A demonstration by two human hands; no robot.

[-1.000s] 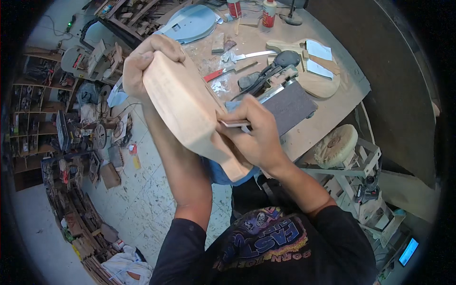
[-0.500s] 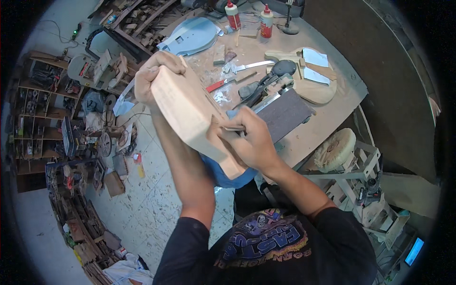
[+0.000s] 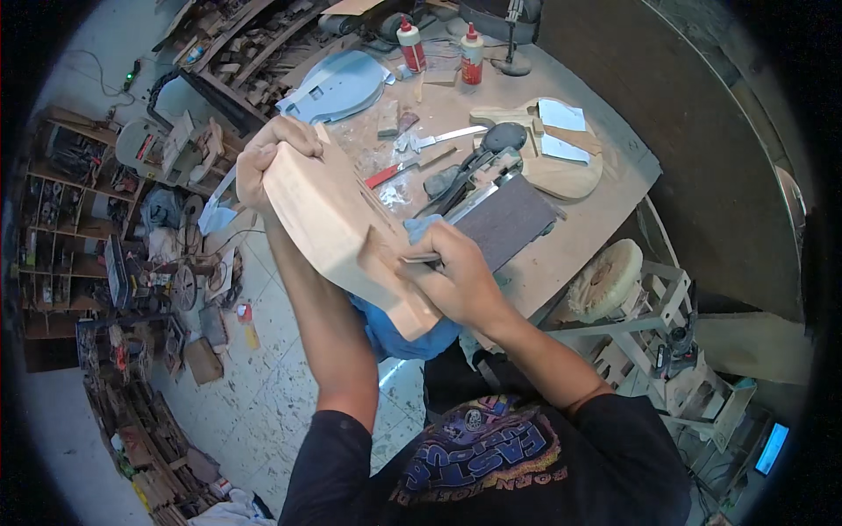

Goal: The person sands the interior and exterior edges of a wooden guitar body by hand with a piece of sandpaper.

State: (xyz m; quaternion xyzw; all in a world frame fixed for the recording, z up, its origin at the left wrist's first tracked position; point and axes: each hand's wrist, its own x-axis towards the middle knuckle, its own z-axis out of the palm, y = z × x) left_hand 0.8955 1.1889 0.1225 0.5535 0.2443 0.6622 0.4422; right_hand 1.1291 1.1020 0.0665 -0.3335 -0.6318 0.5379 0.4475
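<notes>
A pale wooden guitar body (image 3: 320,219) is held up on edge in front of me, tilted, its lower end over a blue cloth (image 3: 390,337). My left hand (image 3: 274,153) is wrapped around its far upper end, fingers curled over the edge. My right hand (image 3: 458,273) is closed at the cutaway near the lower end. Between its thumb and fingers sits a thin, flat, greyish strip (image 3: 423,258), which looks like folded sandpaper. The strip lies against or very near the curved wood; the fingers hide most of it.
On the bench (image 3: 605,206) are a belt sander (image 3: 513,219), a red-handled tool (image 3: 392,174), another guitar body (image 3: 561,175), a blue-grey guitar-shaped piece (image 3: 338,88) and two glue bottles (image 3: 472,57). A polishing wheel (image 3: 605,280) stands right. Wood scraps (image 3: 153,447) line the left.
The whole view has shifted slightly, with the bench items now a little further left. Both hands keep their hold; the right hand and strip stay at the cutaway.
</notes>
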